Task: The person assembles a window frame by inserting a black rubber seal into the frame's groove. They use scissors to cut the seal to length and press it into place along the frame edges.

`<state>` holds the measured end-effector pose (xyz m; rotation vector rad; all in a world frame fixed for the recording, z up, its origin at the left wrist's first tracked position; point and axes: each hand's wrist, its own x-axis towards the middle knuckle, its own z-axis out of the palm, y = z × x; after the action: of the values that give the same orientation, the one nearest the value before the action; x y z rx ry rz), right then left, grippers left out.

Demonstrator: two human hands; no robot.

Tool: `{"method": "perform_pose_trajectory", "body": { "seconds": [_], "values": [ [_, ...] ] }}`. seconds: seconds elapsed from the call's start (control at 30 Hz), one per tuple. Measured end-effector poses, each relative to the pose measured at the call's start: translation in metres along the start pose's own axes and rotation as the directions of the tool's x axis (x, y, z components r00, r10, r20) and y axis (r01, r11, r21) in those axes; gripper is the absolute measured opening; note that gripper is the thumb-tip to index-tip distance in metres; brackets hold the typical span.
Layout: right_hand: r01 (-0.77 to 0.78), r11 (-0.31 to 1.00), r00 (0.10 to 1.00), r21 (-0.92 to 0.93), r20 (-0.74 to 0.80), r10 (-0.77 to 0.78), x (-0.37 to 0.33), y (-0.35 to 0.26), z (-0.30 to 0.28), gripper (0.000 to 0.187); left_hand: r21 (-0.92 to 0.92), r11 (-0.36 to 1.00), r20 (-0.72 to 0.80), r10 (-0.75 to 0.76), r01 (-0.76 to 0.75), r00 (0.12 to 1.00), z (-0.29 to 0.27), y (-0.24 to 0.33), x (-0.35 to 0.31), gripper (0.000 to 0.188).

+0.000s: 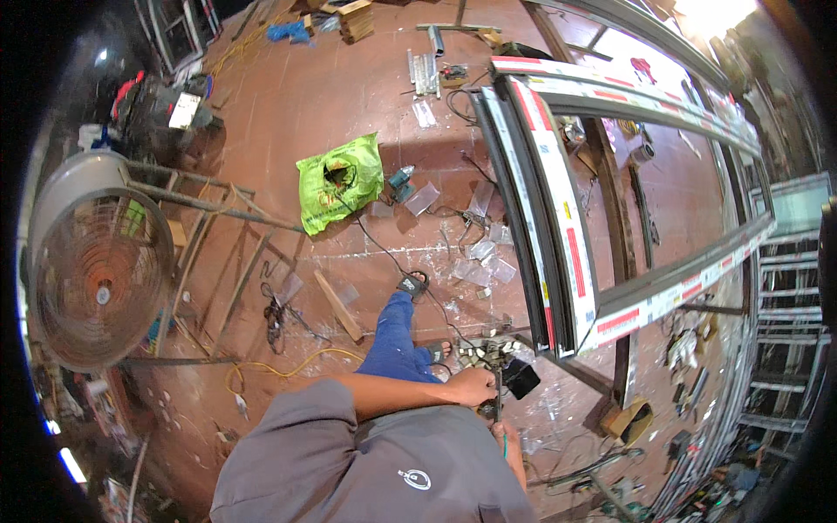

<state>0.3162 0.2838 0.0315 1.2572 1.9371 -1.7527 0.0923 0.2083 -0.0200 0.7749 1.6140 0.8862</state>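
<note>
In front of my body, at the lower middle of the head view, both hands are close together. My left hand (472, 386) is closed in a fist at a slim dark piece (499, 403), whose kind I cannot make out. Just nearer to me, my right hand (513, 444) is closed at the lower end of that piece, where a bit of teal shows; its fingers are mostly hidden. Right beside the left hand is a black square thing (522, 379). Below the hands, several small pale pieces (490, 353) lie in a cluster near my sandalled foot.
A large window frame (571, 235) with taped profiles rises to the right on dark supports. A big fan (105, 279) stands left beside a metal trestle (196, 253). A green bag (342, 181), a teal power tool (401, 177), cables, clear plastic pieces and a wooden strip (338, 305) lie on the floor.
</note>
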Motion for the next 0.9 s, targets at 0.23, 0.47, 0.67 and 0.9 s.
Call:
{"method": "perform_pose_trajectory", "body": {
  "seconds": [0.23,0.47,0.67,0.9],
  "values": [
    [-0.049,0.972,0.993,-0.231,0.09,0.071,0.042,-0.025,0.005,0.071,-0.074,0.994,0.008,-0.079,0.079,0.997,-0.03,-0.037,0.011,0.034],
    [-0.095,0.945,0.98,-0.313,0.139,0.144,0.075,-0.08,0.012,0.061,-0.219,0.965,-0.023,-0.15,0.142,0.988,-0.064,-0.043,0.023,0.032],
    [-0.128,0.946,0.979,-0.299,0.116,0.169,0.093,-0.108,0.017,0.06,-0.238,0.964,-0.059,-0.134,0.117,0.989,-0.091,-0.041,0.034,0.031],
    [-0.157,0.954,0.983,-0.256,0.05,0.176,0.102,-0.108,0.021,0.053,-0.308,0.948,-0.122,-0.12,0.077,0.985,-0.11,-0.027,0.024,0.03]
  ]
}}
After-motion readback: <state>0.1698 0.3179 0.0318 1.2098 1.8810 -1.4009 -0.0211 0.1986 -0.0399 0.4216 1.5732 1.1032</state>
